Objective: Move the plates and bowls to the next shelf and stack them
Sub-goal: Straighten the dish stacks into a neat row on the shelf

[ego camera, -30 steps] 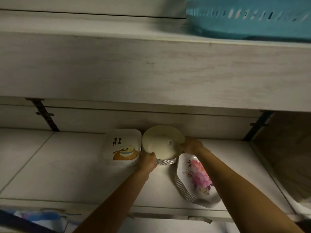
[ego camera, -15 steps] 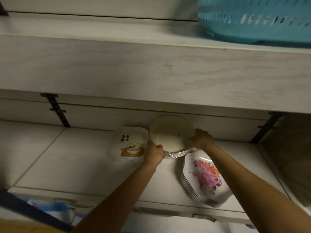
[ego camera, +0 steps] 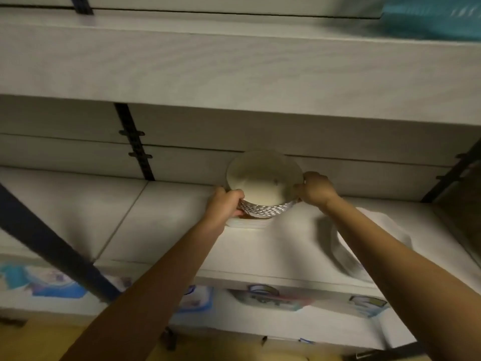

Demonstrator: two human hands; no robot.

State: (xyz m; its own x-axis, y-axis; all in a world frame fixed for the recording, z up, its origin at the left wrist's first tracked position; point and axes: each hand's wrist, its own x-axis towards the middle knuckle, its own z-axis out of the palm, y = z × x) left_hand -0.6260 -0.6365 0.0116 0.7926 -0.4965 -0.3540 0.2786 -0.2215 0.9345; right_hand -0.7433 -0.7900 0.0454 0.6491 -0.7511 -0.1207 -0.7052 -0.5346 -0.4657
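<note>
On the shelf [ego camera: 182, 230], the bowl stack [ego camera: 263, 188] sits over the square plates [ego camera: 250, 224] (partly hidden), between both hands; another plate stack [ego camera: 374, 230] lies right, behind the forearm.

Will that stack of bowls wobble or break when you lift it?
The stack of bowls looks hard and probably breakable. Several nested bowls likely feel heavy together. The left hand and right hand grip opposite sides, so it probably stays steady, though it looks tilted.
</note>
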